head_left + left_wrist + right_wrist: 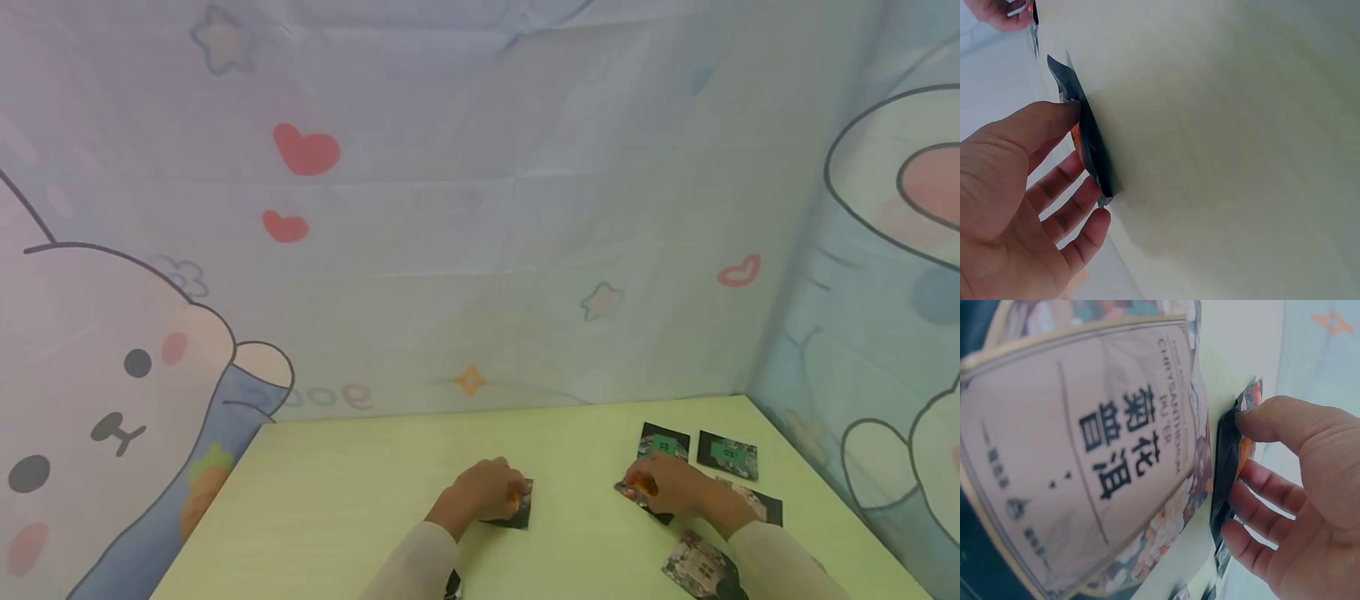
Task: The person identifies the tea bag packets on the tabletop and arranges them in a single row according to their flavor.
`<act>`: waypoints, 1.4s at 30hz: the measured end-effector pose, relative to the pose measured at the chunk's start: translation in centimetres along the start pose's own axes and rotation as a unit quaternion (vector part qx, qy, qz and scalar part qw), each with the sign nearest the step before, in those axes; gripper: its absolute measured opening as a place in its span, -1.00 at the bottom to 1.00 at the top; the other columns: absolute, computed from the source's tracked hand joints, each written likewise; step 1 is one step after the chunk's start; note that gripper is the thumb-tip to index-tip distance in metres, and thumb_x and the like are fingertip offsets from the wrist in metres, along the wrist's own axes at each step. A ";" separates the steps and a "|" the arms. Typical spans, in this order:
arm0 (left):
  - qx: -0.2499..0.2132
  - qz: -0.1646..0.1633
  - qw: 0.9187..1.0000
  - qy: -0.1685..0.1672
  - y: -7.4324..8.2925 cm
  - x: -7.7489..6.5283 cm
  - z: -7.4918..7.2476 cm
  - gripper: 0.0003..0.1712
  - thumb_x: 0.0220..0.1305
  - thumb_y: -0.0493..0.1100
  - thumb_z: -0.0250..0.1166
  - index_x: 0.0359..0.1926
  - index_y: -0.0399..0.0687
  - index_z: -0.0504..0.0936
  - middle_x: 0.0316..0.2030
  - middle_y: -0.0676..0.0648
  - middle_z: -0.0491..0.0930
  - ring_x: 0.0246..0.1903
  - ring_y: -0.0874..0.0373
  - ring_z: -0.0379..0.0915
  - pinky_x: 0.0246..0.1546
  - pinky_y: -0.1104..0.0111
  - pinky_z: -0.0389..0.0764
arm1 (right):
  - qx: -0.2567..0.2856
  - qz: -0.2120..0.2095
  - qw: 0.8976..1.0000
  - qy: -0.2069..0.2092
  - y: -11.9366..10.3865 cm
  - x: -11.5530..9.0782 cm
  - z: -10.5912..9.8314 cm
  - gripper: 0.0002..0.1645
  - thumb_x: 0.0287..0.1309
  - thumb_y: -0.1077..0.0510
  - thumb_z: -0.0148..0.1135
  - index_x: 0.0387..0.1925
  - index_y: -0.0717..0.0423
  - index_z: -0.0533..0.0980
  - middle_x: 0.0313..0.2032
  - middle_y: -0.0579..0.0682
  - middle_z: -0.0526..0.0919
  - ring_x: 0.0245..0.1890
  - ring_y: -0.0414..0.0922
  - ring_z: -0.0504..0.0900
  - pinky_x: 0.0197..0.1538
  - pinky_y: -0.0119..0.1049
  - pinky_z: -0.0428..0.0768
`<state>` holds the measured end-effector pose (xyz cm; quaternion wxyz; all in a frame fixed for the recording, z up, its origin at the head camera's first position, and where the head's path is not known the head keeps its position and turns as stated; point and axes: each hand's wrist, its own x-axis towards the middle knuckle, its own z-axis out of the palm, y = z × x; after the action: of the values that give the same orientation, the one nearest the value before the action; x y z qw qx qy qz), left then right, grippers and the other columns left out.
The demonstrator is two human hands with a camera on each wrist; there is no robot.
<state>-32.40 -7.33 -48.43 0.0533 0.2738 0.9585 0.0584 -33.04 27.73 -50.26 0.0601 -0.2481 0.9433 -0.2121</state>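
A printed cloth backdrop [450, 208] stands behind the back edge of the worktop and along its right edge. The pale yellow-green worktop [337, 483] is next in size; its back corners both show, while its near edge lies outside the head view. A white cartoon bear [112, 400] is printed on the cloth beyond the worktop's left edge.

Two pale sleeves, the left sleeve [416, 562] and the right sleeve [776, 562], reach in from the near side. The left hand [487, 492] is over the middle of the worktop, thumb and fingers clamped on opposite edges of a dark packet [1094, 147] with some orange on the face toward the palm. The right hand [678, 487], nearer the right edge, pinches another orange-and-dark packet [1225, 469] in the same way. Whether either packet touches the surface, I cannot tell.

Near the back right corner lie two green-labelled packets [727, 454], side by side with a gap between them, the left one partly behind the right hand. Toward the right edge, a packet partly covered by the right forearm [761, 504] lies farther back than a beige-labelled packet [701, 567]. The right wrist view shows a packet close up, its label reading "CHRYSANTHEMUM" beside large Chinese characters.

Smallest are a sliver of something dark [453, 586] beside the left sleeve and an orange diamond [470, 381] printed just above the back edge.
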 end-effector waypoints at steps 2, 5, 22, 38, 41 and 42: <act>-0.006 -0.005 1.000 -0.002 -0.7 -0.3 -0.1 -0.63 0.27 -0.06 0.41 0.09 0.36 0.74 -0.17 0.12 0.58 -0.39 0.26 0.28 -0.43 0.42 0.38 | -0.003 -0.003 1.000 -0.001 0.0 0.0 0.0 -0.62 0.10 0.26 0.42 -0.03 -0.12 0.64 -0.13 -0.02 0.58 -0.19 -0.10 0.52 -0.15 -0.03 0.58; -0.007 -0.008 1.000 -0.005 -1.6 -0.9 -0.3 -0.63 0.29 -0.08 0.40 0.11 0.34 0.73 -0.14 0.10 0.59 -0.38 0.26 0.30 -0.41 0.41 0.41 | -0.001 0.000 1.000 -0.003 0.0 0.0 0.1 -0.64 0.13 0.24 0.41 -0.04 -0.13 0.64 -0.15 -0.05 0.58 -0.19 -0.12 0.49 -0.14 -0.04 0.56; -0.070 -0.070 0.995 0.002 -8.2 -4.5 -1.3 -0.67 0.26 -0.18 0.44 0.05 0.16 0.76 -0.12 -0.01 0.57 -0.32 0.16 0.38 -0.29 0.27 0.52 | 0.008 0.049 0.999 -0.002 -1.1 0.1 -0.1 -0.63 0.10 0.28 0.43 -0.06 -0.10 0.64 -0.19 -0.03 0.55 -0.24 -0.10 0.45 -0.14 -0.02 0.55; -0.093 -0.140 0.986 0.023 -12.9 -8.0 -2.5 -0.67 0.20 -0.29 0.46 0.00 0.05 0.76 -0.11 -0.08 0.58 -0.26 0.08 0.44 -0.12 0.13 0.61 | 0.020 0.049 0.999 -0.011 -0.7 0.3 0.2 -0.65 0.12 0.28 0.40 -0.06 -0.10 0.64 -0.23 -0.05 0.57 -0.30 -0.11 0.45 -0.20 -0.09 0.52; -0.097 -0.147 0.984 0.024 -13.4 -8.5 -2.6 -0.67 0.19 -0.30 0.46 -0.01 0.04 0.75 -0.13 -0.08 0.57 -0.25 0.07 0.45 -0.08 0.11 0.62 | 0.027 0.045 0.999 -0.011 -0.7 0.3 0.1 -0.64 0.11 0.29 0.39 -0.05 -0.07 0.65 -0.24 -0.05 0.59 -0.30 -0.11 0.46 -0.21 -0.09 0.52; -0.098 -0.148 0.984 0.024 -13.6 -8.6 -2.6 -0.67 0.19 -0.30 0.46 -0.02 0.04 0.75 -0.13 -0.07 0.57 -0.24 0.07 0.46 -0.06 0.10 0.62 | 0.029 0.044 0.999 -0.011 -0.8 0.3 0.1 -0.64 0.11 0.29 0.39 -0.05 -0.06 0.65 -0.25 -0.05 0.60 -0.30 -0.11 0.46 -0.21 -0.10 0.52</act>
<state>-32.50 -23.60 -47.17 0.0649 0.1205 0.9792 0.1498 -32.91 26.96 -50.03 0.0867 -0.2066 0.9461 -0.2340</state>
